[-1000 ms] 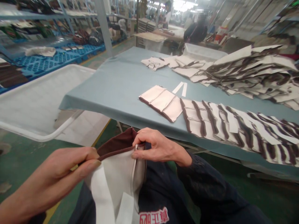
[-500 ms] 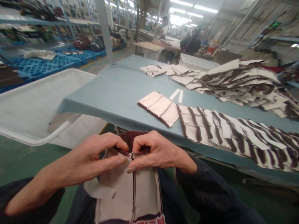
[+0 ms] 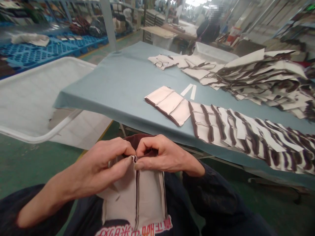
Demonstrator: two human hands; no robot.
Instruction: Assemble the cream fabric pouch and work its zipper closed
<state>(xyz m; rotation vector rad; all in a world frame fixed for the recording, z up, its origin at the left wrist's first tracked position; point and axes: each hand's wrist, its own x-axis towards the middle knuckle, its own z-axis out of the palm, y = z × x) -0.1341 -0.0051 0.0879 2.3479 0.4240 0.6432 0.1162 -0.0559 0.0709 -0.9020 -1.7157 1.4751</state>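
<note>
A cream fabric piece [image 3: 150, 193] with a brown inner side and dark-edged seams hangs upright in front of my lap. My left hand [image 3: 110, 164] pinches its top edge between thumb and forefinger, left of the centre seam. Right beside it my right hand [image 3: 157, 155] pinches the same edge, thumb tip at the seam. The two sets of fingertips almost meet over a small puckered bit of the edge. Brown cloth [image 3: 137, 139] shows behind the fingers. What the curled fingers do behind the fabric is hidden.
A blue-green covered table [image 3: 103, 88] stands ahead, bearing a flat cream panel [image 3: 168, 103], two white strips [image 3: 189, 91], a row of overlapping panels [image 3: 228, 131] and a heaped pile [image 3: 270, 77]. A white plastic bin [image 3: 36, 137] is at left. A person [image 3: 209, 31] is farther back.
Both hands have lifted slightly with the fabric, and the pinched edge at the seam is now more bunched. The white flap by my left wrist has mostly gone behind it. My view has tilted downward.
</note>
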